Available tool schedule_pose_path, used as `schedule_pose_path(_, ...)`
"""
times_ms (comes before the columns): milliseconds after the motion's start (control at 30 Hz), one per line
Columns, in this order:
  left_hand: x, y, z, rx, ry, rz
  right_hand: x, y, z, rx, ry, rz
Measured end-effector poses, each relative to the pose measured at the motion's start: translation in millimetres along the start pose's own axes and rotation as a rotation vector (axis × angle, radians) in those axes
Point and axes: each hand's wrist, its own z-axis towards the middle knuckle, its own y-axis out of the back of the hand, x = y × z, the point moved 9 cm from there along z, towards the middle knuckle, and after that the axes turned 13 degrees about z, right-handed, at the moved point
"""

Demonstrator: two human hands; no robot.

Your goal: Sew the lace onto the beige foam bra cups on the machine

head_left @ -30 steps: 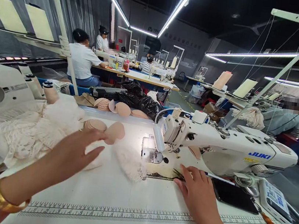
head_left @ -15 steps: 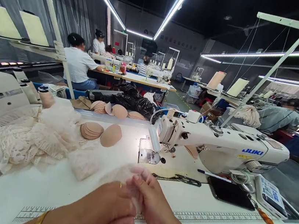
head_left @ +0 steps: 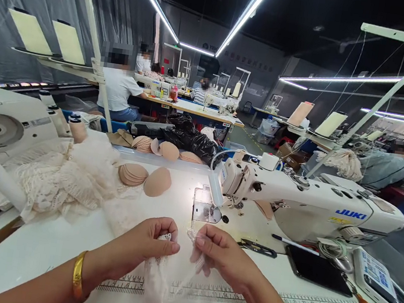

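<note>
Sheer white lace fabric [head_left: 159, 283] hangs between my hands, over the table's front edge. My left hand [head_left: 157, 243] pinches one part of it between thumb and fingers. Across a small gap, my right hand [head_left: 216, 251] grips another part by its edge. Just beyond my hands stands the white sewing machine [head_left: 304, 201], its metal needle plate [head_left: 205, 211] lit by a lamp. Left of that plate lie a stack of beige oval pads [head_left: 133, 174] and a single beige pad [head_left: 158, 182].
A heap of cream lace [head_left: 58, 181] covers the table's left side. Thread snips [head_left: 259, 248], a pen [head_left: 291, 240], a black phone [head_left: 318, 270] and a white box-shaped device [head_left: 376, 276] lie at right. A printed ruler [head_left: 123, 283] runs along the front edge. Co-workers sit farther back.
My hands were together and overlapping; now they are apart, with the lace spread between them and hanging down. The camera view has shifted slightly left.
</note>
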Motion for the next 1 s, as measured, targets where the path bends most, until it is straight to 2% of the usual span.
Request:
schedule_pose_path(100,-9,41,8,-0.169,-0.062,0.464,-11,25,11,-0.166,0.063,-0.084)
schedule_pose_path(167,-26,83,12,-0.378,-0.15,0.877,-19,35,17,-0.215,0.064,-0.153)
schedule_pose_path(200,-33,106,14,-0.478,-0.161,0.992,-23,38,19,-0.223,0.064,-0.18)
schedule_pose_path(300,-40,166,24,-0.636,-0.125,1.167,-28,42,21,-0.211,0.079,-0.2)
schedule_pose_path(400,-39,197,37,-0.627,-0.071,1.295,-29,45,22,-0.208,0.092,-0.159)
schedule_pose_path(567,-43,203,42,-0.56,-0.042,1.431,-24,43,21,-0.209,0.081,-0.131)
schedule_pose_path(867,-62,204,41,-0.514,-0.052,1.51,-16,39,19,-0.206,0.108,-0.113)
schedule_pose_path(1000,-76,201,37,-0.567,-0.107,1.509,-15,40,19,-0.203,0.119,-0.114)
